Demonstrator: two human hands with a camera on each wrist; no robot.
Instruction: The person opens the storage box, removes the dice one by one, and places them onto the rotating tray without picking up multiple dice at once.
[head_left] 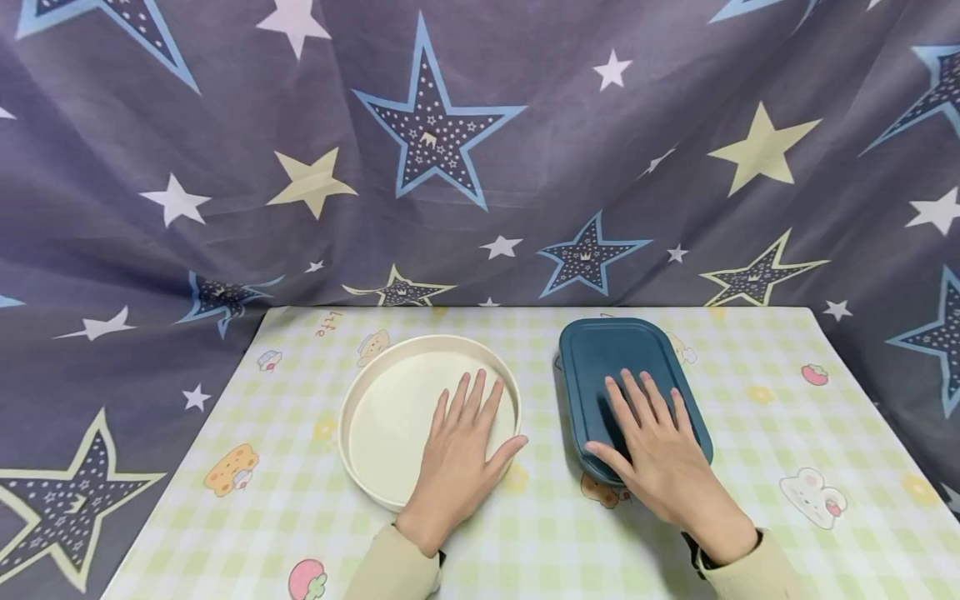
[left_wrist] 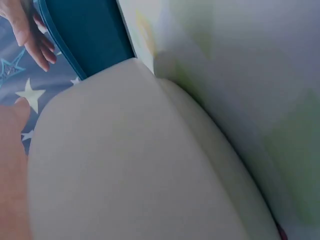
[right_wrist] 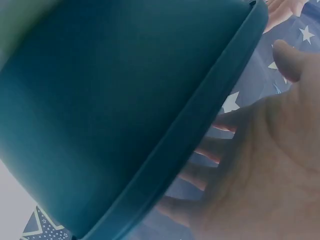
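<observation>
A round, cream-coloured shallow dish (head_left: 378, 408) with a low rim stands left of centre on the table. My left hand (head_left: 459, 442) is spread palm down over its right part, fingers straight, thumb past the rim. To the right is a dark blue-green rectangular box (head_left: 611, 350) with rounded corners and a rimmed lid. Over the lid's near half my right hand (head_left: 663, 454) extends with fingers spread and straight. In the right wrist view, a gap shows between this palm and the box wall (right_wrist: 100, 110). The left wrist view is mostly filled by the dish's side (left_wrist: 115, 155).
A pale green checked cloth (head_left: 750, 467) with cartoon prints covers the table. Behind it hangs a dark purple-grey curtain (head_left: 540, 167) with stars, which also runs down both sides. A strip of cloth separates the dish from the box.
</observation>
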